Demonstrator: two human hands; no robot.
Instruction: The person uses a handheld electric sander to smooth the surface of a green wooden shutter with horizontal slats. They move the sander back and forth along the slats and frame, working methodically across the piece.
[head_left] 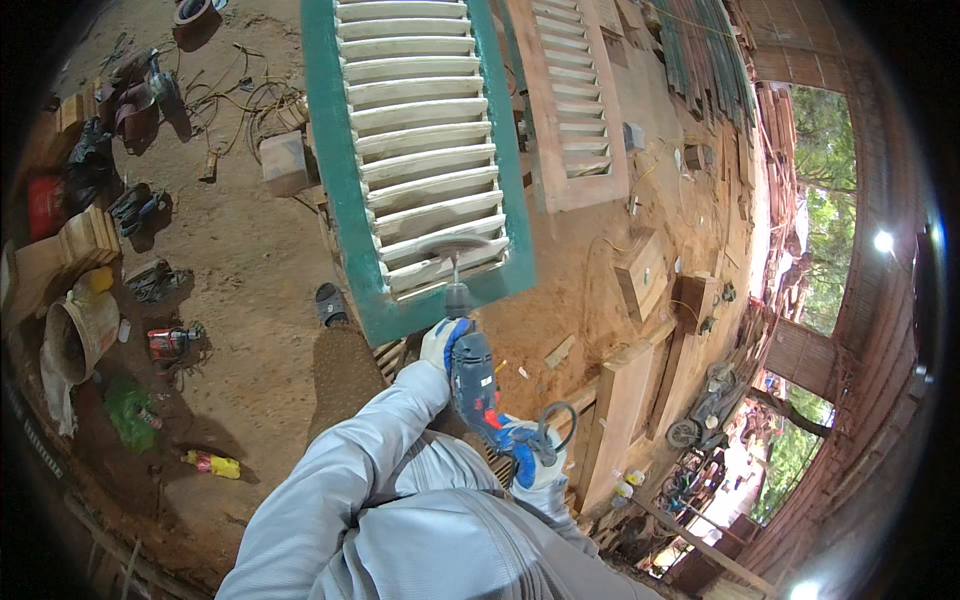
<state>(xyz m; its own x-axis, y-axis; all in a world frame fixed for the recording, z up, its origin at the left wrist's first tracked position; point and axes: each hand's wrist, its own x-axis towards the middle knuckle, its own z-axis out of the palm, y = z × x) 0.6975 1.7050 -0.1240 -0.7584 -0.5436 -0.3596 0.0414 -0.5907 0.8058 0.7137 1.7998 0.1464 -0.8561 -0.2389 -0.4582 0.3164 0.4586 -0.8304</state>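
A dark blue electric drill (472, 375) with red parts is in both my gloved hands. My left hand (442, 342) wraps round its front, just behind the chuck. My right hand (532, 450) grips its rear handle, where a dark cord loops out. A round disc (450, 246), blurred as if spinning, sits on the drill's tip. It is over the lowest slats of a louvred shutter (352, 225), with a green frame and worn cream slats. Whether the disc touches the wood I cannot tell.
Beyond the green shutter stands a bare-wood louvred shutter (600, 195). A wooden block (285, 163) is beside the green frame. On the dirt floor at left lie a red power tool (170, 345), a yellow-and-red bottle (212, 464) and tangled cords (255, 100). Boards (620, 420) are at right.
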